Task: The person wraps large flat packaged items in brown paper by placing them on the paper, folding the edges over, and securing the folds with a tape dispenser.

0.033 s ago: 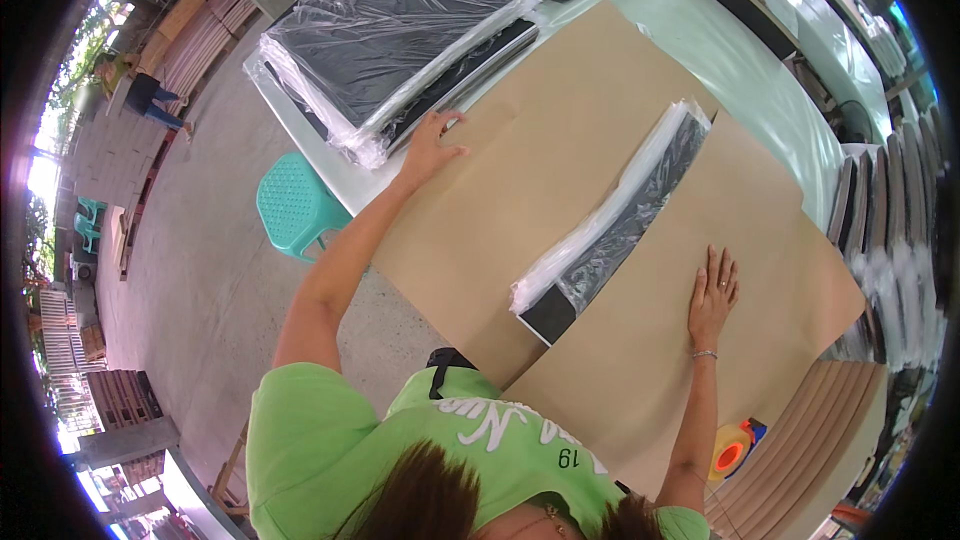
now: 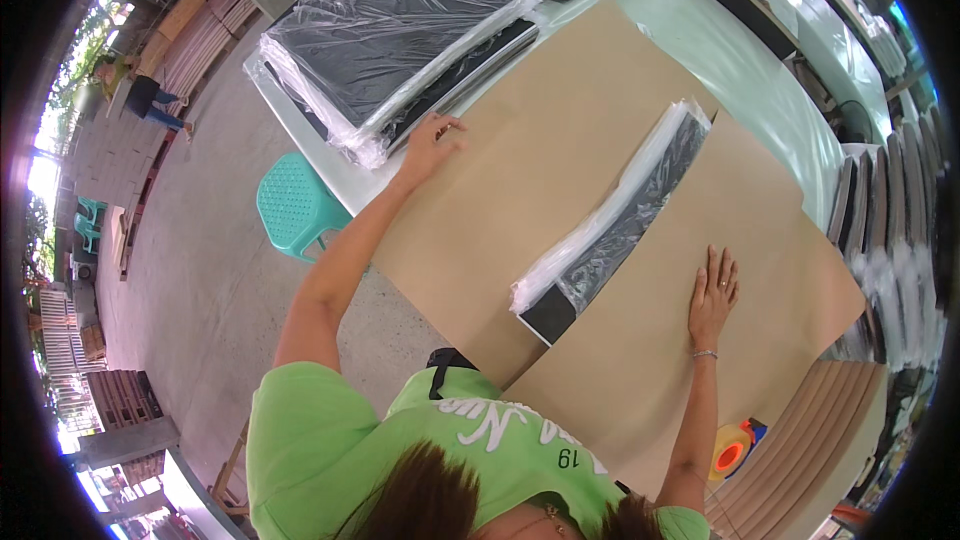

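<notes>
Brown sheet under right hand — wrapped panels beside left hand

A table with a pale, glossy covering fills the middle of the scene. On its far left lies a stack of dark panels in clear plastic wrap. Brown paper spreads across the middle and hides the table's near edge. To the left runs a grey concrete floor. A teal stool stands on it, just beside the table's left edge; farther left, a person stands near stacked boards.
</notes>
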